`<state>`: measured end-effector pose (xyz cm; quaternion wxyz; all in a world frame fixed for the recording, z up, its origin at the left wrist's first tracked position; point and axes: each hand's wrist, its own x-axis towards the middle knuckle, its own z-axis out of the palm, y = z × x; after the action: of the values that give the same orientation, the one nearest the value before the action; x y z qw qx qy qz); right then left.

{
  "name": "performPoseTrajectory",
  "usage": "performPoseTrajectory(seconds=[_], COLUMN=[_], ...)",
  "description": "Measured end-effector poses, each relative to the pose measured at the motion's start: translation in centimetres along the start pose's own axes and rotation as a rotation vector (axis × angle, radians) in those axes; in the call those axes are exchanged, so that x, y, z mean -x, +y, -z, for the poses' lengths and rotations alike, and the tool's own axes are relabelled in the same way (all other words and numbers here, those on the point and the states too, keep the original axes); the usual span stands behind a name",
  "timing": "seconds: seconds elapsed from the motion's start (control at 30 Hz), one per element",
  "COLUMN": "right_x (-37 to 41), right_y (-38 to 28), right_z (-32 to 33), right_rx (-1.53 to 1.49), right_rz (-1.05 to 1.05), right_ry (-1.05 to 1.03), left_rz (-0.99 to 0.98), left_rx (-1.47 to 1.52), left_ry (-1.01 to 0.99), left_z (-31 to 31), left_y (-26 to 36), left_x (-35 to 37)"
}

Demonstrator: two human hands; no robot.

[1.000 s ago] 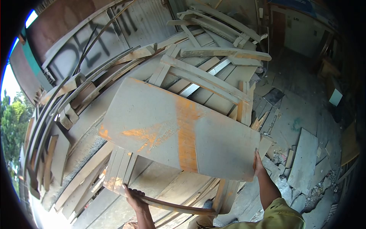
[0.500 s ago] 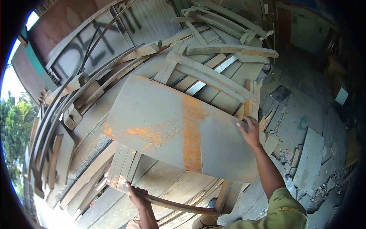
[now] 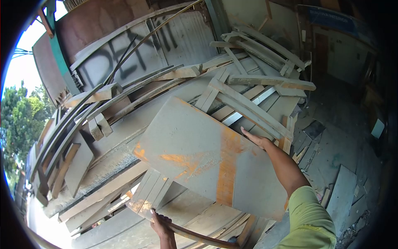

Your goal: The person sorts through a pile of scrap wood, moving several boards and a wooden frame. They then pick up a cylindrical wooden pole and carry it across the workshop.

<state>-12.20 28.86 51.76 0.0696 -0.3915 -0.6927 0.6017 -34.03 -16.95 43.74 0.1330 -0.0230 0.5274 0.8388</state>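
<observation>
Large black spray-painted letters point(image 3: 112, 62) run across the corrugated metal wall point(image 3: 186, 39) at the upper left, tilted upward to the right. They read roughly "DEN". Several upright black strokes point(image 3: 166, 31) follow them and cannot be made out as letters. Thin curved wooden strips point(image 3: 124, 56) cross the writing and hide parts of it. At the upper right, a blue sign point(image 3: 331, 18) above a doorway carries 1 line of pale lettering, too small and blurred to read.

Scrap-timber yard: heaped wooden planks point(image 3: 248, 103), graffitied corrugated metal wall point(image 3: 137, 58), debris-strewn floor point(image 3: 344, 166).
</observation>
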Motion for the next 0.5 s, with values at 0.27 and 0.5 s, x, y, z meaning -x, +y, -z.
performPoseTrajectory(seconds=[0.27, 0.5], right_x=[0.0, -1.7], right_y=[-1.7, -4.4], right_z=[-1.9, -4.3], right_rx=[0.216, 0.213], right_rz=[-0.104, 0.160], right_ry=[-0.008, 0.035], left_rz=[0.028, 0.032], left_rx=[0.038, 0.050], left_ry=[0.019, 0.041], left_z=[1.4, 0.9], left_y=[-2.3, -1.7], left_x=[1.6, 2.0])
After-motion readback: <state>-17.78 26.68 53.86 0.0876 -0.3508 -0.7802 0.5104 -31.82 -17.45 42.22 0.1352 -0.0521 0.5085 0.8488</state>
